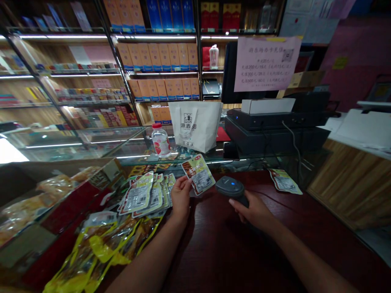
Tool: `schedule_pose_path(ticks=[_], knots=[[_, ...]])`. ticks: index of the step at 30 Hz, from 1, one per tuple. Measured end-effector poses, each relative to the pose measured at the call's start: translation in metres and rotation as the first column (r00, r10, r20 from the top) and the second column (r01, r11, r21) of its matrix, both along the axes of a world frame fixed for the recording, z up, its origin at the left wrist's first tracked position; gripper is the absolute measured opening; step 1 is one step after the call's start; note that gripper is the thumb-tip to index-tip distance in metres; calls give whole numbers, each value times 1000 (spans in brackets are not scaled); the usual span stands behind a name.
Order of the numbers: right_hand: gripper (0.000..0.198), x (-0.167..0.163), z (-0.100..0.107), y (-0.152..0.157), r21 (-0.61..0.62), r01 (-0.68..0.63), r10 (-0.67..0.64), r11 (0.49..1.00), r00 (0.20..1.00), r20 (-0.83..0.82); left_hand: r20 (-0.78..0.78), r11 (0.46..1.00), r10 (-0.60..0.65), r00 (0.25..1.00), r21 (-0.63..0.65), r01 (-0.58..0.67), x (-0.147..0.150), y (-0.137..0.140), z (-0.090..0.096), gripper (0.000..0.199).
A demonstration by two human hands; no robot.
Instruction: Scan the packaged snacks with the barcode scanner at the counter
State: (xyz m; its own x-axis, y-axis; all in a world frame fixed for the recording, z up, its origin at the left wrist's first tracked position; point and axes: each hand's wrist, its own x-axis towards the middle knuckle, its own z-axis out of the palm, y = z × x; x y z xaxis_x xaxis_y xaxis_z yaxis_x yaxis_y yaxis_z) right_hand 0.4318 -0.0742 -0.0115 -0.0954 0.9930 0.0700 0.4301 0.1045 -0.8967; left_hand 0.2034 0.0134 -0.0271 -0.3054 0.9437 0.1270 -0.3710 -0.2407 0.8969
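Between its thumb and fingers, my left hand (181, 196) pinches the lower left edge of a flat snack packet (200, 175), tilted so its printed side faces up. My right hand (252, 209) wraps the handle of a dark barcode scanner (229, 186) with a blue light on top. The scanner's head points left at the packet, a small gap apart. To the left of my left hand lies a pile of similar snack packets (143, 195). One more loose packet (285, 181) lies alone on the right of the dark red counter (210, 252).
Yellow-edged bags of food (113, 244) and an open carton (58, 207) fill the left side. Behind stand a clear bottle with a red cap (161, 142), a white paper bag (198, 128) and a monitor bearing a pink notice (265, 63). Stocked shelves (155, 36) line the back.
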Motion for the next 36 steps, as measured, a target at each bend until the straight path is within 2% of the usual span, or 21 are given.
schedule_pose_path(ticks=[9, 15, 19, 23, 26, 29, 32, 36], knots=[[34, 2, -2, 2, -11, 1, -1, 1000, 1000, -11, 2, 1000, 1, 1000, -10, -1, 0, -2, 3, 42], [33, 2, 1, 1, 18, -21, 22, 1000, 1000, -21, 0, 998, 52, 999, -33, -52, 1, -1, 4, 39], [32, 2, 0, 2, 46, -18, 18, 999, 1000, -2, 8, 1000, 8, 1000, -20, -8, 1, -2, 4, 42], [37, 4, -6, 3, -1, -5, 5, 1000, 999, -39, 24, 1000, 12, 1000, -14, -11, 4, -7, 10, 42], [40, 6, -6, 3, -17, 41, -42, 999, 997, -59, 5, 1000, 25, 1000, 3, -25, 2, -10, 26, 43], [41, 10, 1, 1, 0, 84, -84, 996, 992, -97, -25, 998, 57, 998, 29, -56, -15, -12, 52, 47], [43, 16, 10, 0, 3, 122, -120, 993, 982, -144, -69, 996, 92, 993, 24, -90, -54, -16, 82, 47], [46, 24, 18, 0, 2, 172, -168, 985, 967, -192, -222, 984, 134, 966, -86, -156, -127, -26, 108, 43]])
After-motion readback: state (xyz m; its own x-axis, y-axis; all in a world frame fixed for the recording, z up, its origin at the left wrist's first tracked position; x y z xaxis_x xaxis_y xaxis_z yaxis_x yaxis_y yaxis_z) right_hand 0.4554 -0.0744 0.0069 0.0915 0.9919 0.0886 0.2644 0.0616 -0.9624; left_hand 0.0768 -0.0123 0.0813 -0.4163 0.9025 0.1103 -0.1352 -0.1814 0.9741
